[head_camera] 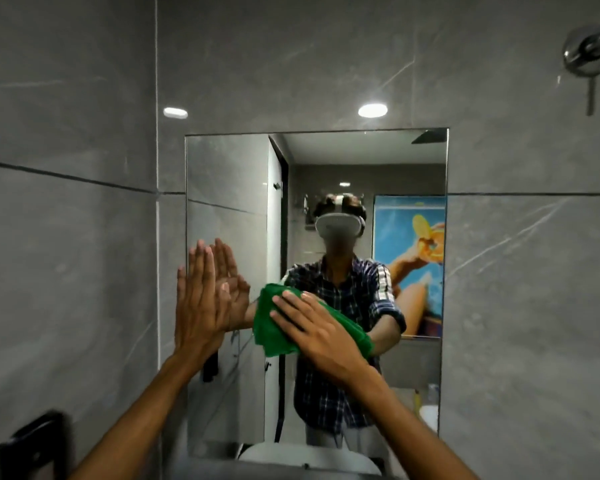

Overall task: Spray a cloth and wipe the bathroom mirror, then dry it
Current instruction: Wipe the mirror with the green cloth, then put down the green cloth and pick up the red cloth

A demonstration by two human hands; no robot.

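Note:
A frameless rectangular mirror (343,161) hangs on the grey tiled wall straight ahead. My right hand (321,336) lies flat on a folded green cloth (269,327) and presses it against the glass, left of the mirror's middle. My left hand (198,303) rests flat and open on the mirror's left edge, fingers pointing up, holding nothing. The glass reflects a person in a checked shirt and both hands. No spray bottle is in view.
A chrome wall fitting (589,53) sticks out at the top right. A dark wall-mounted holder (32,448) sits at the bottom left. A white basin rim (309,459) shows below the mirror.

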